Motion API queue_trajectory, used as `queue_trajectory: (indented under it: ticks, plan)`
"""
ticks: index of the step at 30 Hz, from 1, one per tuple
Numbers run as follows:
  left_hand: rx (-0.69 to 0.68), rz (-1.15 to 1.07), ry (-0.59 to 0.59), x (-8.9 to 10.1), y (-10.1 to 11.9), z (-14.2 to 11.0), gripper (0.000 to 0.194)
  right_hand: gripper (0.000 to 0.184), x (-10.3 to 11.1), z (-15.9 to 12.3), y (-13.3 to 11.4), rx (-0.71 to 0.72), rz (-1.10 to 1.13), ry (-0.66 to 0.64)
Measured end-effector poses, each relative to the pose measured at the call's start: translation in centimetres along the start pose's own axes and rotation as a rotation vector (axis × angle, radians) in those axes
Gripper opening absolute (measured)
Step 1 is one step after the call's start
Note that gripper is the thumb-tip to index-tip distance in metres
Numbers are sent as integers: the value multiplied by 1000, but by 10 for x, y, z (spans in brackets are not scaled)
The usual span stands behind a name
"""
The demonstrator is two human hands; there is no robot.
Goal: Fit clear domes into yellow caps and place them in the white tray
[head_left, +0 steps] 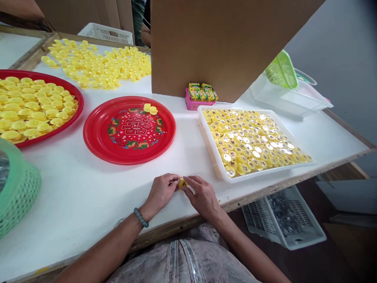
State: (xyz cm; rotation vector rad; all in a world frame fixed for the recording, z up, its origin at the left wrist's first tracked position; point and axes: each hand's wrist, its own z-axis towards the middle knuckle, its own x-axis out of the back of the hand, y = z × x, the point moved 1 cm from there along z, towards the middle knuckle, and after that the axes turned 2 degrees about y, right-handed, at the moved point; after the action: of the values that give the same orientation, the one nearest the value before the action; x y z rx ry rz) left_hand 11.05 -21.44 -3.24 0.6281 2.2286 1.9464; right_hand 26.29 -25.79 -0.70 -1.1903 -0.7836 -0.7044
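Note:
Between my two hands, just above the front of the white table, is a small round yellow piece (183, 183) with a dark picture on its face. My left hand (161, 191) pinches it from the left side, a beaded bracelet on that wrist. From the right, the thumb and fingers of my right hand (202, 195) close on its other edge. Beyond my hands lies a red patterned tray (100, 137) with two plain yellow pieces (150, 109) near its back rim. To the right, a white tray (216, 161) is filled with similar pieces that have shiny, pictured faces.
A fuller red tray (79, 112) stands at left, behind a green basket (26, 196). Loose yellow pieces (103, 65) cover the back left. A cardboard sheet (218, 47) rises behind a pink basket (200, 105) of small boxes. White crates (285, 220) sit below the table's right edge.

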Motion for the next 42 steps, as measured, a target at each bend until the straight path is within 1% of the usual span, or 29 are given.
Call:
queue_trajectory:
  ticks: [5, 10, 15, 17, 21, 28, 31, 37, 40, 42]
  plan:
    - [13, 21, 8, 0, 1, 1, 22, 22, 1, -2, 0, -11, 7, -18]
    - [28, -13, -12, 2, 0, 1, 22, 18, 1, -1, 1, -7, -18, -58]
    - [46, -25, -18, 2, 1, 1, 19, 20, 0, -1, 1, -19, 7, -60]
    - [59, -58, -23, 1, 2, 0, 18, 19, 0, -1, 2, -27, 24, -58]
    - [128, -164, -12, -5, -1, 0, 16, 17, -1, 2, 3, -43, 64, -84]
    - [186, -220, 22, -8, -8, 0, 17, 22, 1, 6, 7, -79, 160, -123]
    - [202, -198, 3, -6, -8, 0, 15, 24, 2, 6, 7, -31, 163, -130]
    - [167, -141, -30, -3, -4, -1, 15, 25, 6, 10, 9, 159, 187, -191]
    - [167, -138, -44, -2, -4, -1, 16, 23, 8, 13, 13, 191, 212, -209]
    - [177, -168, -47, -2, -4, -1, 18, 26, 8, 12, 16, 173, 215, -213]
